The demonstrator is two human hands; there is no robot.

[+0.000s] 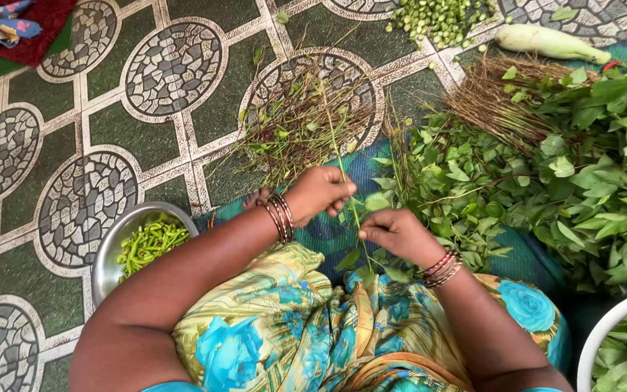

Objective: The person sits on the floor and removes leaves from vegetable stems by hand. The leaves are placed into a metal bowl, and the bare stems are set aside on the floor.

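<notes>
My left hand (318,190) and my right hand (395,231) both pinch one thin green stem (347,190) that runs up between them, above my flowered lap. The left hand grips it higher up, the right hand lower down near a few leaves. A heap of stripped stems (300,120) lies on the tiled floor just beyond my left hand. To the right, a large pile of leafy greens (546,174) with bundled roots (493,98) rests on a blue-green cloth.
A steel bowl (110,247) of green chillies sits at my left knee. Small green pods (440,18) and a pale long gourd (549,41) lie at the top. A white tub (604,330) holding leaves stands at bottom right. Red cloth (27,25) at top left.
</notes>
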